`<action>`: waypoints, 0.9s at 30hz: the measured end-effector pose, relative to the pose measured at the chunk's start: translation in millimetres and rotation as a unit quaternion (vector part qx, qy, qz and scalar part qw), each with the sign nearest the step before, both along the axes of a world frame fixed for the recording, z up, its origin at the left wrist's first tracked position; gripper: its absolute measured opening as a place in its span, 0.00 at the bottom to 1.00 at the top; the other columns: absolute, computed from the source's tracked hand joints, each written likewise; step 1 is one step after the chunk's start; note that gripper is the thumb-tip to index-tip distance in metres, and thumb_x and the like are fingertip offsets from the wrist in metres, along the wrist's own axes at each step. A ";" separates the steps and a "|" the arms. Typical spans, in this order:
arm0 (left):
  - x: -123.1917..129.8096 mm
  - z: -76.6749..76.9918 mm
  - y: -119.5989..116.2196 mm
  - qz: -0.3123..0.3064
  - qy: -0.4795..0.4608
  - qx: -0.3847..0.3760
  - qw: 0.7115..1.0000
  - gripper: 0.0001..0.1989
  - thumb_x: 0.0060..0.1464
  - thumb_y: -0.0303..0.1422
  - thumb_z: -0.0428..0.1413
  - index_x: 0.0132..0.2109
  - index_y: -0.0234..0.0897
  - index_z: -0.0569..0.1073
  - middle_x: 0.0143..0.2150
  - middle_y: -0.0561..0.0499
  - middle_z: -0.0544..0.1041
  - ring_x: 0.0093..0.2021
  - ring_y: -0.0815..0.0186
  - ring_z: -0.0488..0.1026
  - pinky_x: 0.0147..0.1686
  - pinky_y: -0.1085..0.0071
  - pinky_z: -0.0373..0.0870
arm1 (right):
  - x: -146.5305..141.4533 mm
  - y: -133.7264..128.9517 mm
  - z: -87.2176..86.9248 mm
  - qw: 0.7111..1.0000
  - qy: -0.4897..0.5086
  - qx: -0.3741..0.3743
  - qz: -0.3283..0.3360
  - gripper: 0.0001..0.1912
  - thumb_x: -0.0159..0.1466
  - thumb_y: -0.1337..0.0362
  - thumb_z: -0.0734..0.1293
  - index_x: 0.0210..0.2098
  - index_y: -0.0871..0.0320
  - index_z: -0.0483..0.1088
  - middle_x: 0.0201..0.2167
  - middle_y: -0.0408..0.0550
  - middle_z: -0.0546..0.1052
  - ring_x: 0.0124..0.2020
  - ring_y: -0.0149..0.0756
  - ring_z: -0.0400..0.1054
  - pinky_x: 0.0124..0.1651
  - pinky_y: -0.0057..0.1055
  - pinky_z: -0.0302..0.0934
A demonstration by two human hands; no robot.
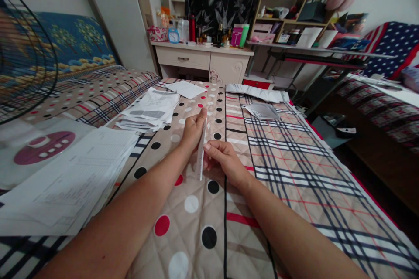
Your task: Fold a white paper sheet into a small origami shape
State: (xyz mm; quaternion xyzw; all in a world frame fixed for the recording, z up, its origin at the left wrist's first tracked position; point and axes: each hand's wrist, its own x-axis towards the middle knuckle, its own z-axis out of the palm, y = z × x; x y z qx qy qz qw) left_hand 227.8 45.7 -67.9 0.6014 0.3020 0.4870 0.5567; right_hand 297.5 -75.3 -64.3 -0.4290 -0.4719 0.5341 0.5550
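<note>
A thin white item (201, 157), seen nearly edge-on and looking like folded paper, stands upright over the middle of the patterned bedspread (183, 235). My left hand (194, 128) holds its far upper part, thumb on top. Nearer to me, my right hand (224, 157) pinches its right side between thumb and fingers; some of those fingertips are hidden behind it. To the left of my hands lies a messy stack of printed papers (150, 111), with a white sheet (186, 89) just beyond it.
More papers (75, 183) and a white bag with a pink print (46, 146) lie at the left, near a fan (29, 52). A clear packet (262, 111) and a long white folded bundle (257, 92) lie right of centre. A dresser (203, 59) stands beyond the bed.
</note>
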 end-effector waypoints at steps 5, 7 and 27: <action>1.7 -4.1 1.4 0.003 -0.014 -0.008 1.000 0.31 0.52 0.60 0.50 0.20 0.39 0.54 0.15 0.59 0.53 0.15 0.75 0.50 0.16 0.73 0.45 | -0.4 -0.6 -1.7 0.999 0.045 -0.017 0.000 0.18 0.62 0.53 0.66 0.22 0.59 0.67 0.17 0.41 0.70 0.18 0.26 0.62 0.24 0.23 0.56; 1.5 -3.5 0.3 -0.001 -0.012 -0.009 1.000 0.31 0.52 0.61 0.50 0.20 0.39 0.54 0.15 0.59 0.54 0.15 0.75 0.51 0.16 0.73 0.45 | -0.5 -0.5 -3.1 0.999 0.043 -0.016 0.003 0.18 0.62 0.53 0.66 0.22 0.59 0.67 0.17 0.41 0.70 0.18 0.26 0.62 0.24 0.23 0.56; 2.3 -4.3 -0.5 0.021 0.034 0.032 0.999 0.32 0.51 0.61 0.49 0.19 0.39 0.56 0.14 0.58 0.55 0.15 0.74 0.52 0.16 0.73 0.46 | -0.9 -1.7 -2.6 0.999 0.032 -0.040 0.017 0.23 0.63 0.47 0.63 0.23 0.60 0.70 0.17 0.44 0.71 0.19 0.28 0.63 0.27 0.26 0.58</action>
